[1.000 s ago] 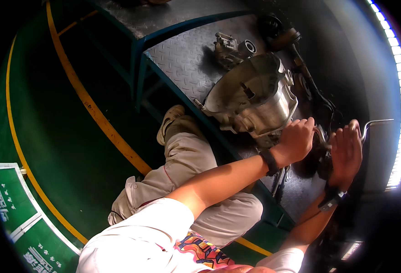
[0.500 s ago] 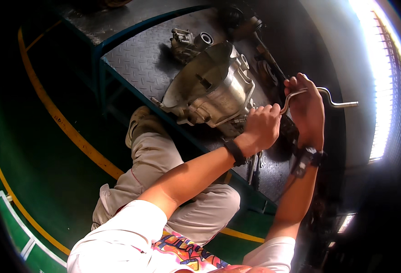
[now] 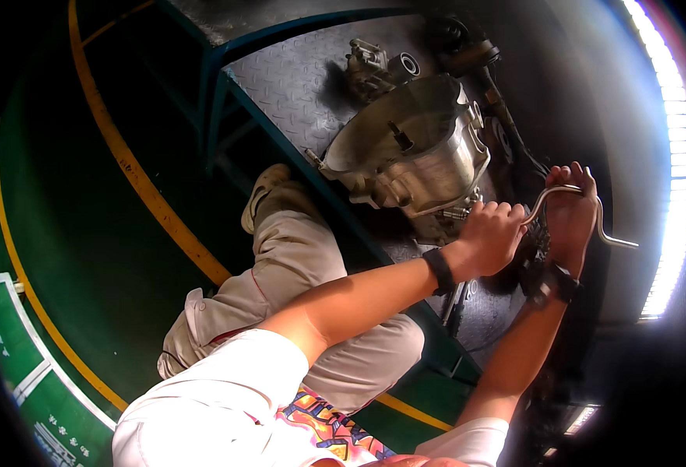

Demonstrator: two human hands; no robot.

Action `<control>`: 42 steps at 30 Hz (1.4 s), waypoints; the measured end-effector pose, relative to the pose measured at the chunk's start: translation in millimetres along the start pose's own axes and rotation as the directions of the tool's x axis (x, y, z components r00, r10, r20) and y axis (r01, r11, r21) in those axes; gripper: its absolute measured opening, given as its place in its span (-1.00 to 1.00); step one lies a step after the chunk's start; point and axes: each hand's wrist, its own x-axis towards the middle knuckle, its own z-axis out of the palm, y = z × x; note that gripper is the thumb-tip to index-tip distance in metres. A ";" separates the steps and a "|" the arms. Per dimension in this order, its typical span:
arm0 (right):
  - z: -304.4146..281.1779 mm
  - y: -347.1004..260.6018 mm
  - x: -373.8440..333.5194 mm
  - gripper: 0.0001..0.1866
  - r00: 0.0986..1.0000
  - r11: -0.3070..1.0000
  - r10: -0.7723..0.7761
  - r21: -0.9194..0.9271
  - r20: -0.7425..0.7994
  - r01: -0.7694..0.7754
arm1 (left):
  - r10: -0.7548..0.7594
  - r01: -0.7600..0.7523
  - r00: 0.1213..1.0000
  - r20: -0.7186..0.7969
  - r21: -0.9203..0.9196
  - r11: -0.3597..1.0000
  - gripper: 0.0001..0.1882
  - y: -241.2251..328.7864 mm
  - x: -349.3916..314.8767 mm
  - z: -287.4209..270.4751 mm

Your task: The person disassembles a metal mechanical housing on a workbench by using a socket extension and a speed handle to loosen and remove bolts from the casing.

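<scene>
A bent metal speed brace (image 3: 606, 229), a crank-shaped wrench, is held between my two hands beside a large silver bell-shaped gearbox housing (image 3: 436, 175). My left hand (image 3: 492, 237) is closed around the brace's end nearer the housing. What that end sits on is hidden by the hand. Farther right, my right hand (image 3: 573, 214) grips the cranked middle with curled fingers and thumb. The brace's other end sticks out free to the right. A shaft (image 3: 399, 136) stands up inside the housing's open mouth. Dark wristbands circle both wrists.
The housing lies on a diamond-plate metal bench (image 3: 281, 78) with a teal edge. Behind it are a smaller metal part (image 3: 366, 70), a ring-ended cylinder (image 3: 405, 66) and a long shaft (image 3: 506, 117). Metal tools (image 3: 453, 303) lie by my left forearm. Yellow lines (image 3: 148, 187) cross the green floor.
The whole view has shifted, moving the bench and housing rightward in the picture. The brace has turned, its free end swinging lower, and my right hand has moved down with the crank. Both hands keep their grip.
</scene>
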 end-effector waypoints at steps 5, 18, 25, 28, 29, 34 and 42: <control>-38.2 -35.4 -60.1 -0.79 0.787 0.990 0.114 -0.007 0.607 -0.138 | -0.033 0.028 0.997 -0.068 -0.070 0.997 -0.80 -2.2 13.7 -4.9; 4.1 -10.3 -5.6 -0.76 0.981 0.887 0.160 0.420 0.106 -0.190 | 0.061 -0.058 0.994 -0.092 0.035 0.998 -0.83 -2.0 -0.7 7.5; -86.8 -26.5 -74.0 -0.64 0.932 0.963 -0.051 0.266 0.358 -0.050 | 0.046 -0.056 0.992 -0.118 -0.083 0.995 -0.87 10.7 10.4 6.8; -114.8 -22.0 -86.4 -0.61 0.949 0.951 -0.201 0.281 0.241 0.130 | 0.167 -0.184 0.980 -0.108 -0.182 0.966 -0.86 17.9 -0.4 17.8; -119.8 -18.3 -87.0 -0.61 0.950 0.952 -0.201 0.276 0.240 0.132 | 0.166 -0.184 0.980 -0.109 -0.187 0.965 -0.86 14.8 -2.9 21.7; -124.6 16.1 -90.9 -0.60 0.920 0.926 -0.215 0.369 0.329 0.084 | 0.164 -0.183 0.979 -0.119 -0.171 0.968 -0.88 -6.6 -13.6 35.6; -100.8 19.0 -61.1 -0.66 0.969 0.942 -0.208 0.294 0.132 0.162 | 0.060 -0.094 0.988 -0.141 -0.245 0.965 -0.87 -8.1 -7.3 33.8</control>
